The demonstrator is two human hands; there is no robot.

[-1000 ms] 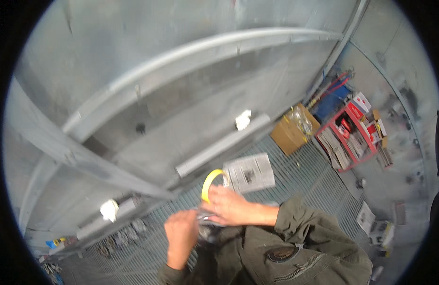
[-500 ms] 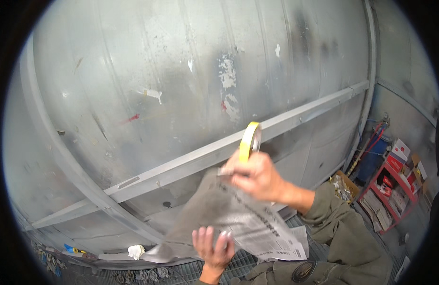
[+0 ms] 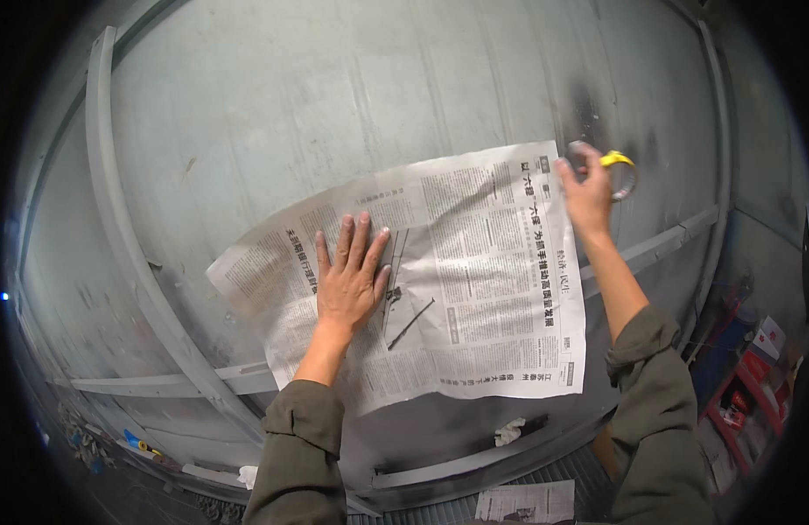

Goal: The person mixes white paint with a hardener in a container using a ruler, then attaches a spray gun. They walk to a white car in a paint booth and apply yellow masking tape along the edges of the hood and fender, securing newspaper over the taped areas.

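A printed newspaper sheet (image 3: 483,271) is spread against the grey metal wall (image 3: 352,114), tilted, with its left edge lower. My left hand (image 3: 350,280) presses it with the fingers stretched out, left of the sheet's middle. By the upper right corner, my right hand (image 3: 588,197) holds a roll of yellow tape (image 3: 618,160), which sticks out to the right of the fingers. The right fingertips are blurred; whether a strip of tape lies between them and the paper I cannot tell.
A grey rail (image 3: 675,241) crosses the wall behind the sheet. Crumpled white paper (image 3: 509,431) sits low on the wall. Another newspaper sheet (image 3: 527,502) lies on the floor grating. To the right stands a red shelf (image 3: 735,404) with boxes; a blue and yellow object (image 3: 137,442) lies lower left.
The newspaper, bunched and hanging low before, is now spread up against the wall. My left hand has moved up onto it; my right hand has moved right and up with the tape roll.
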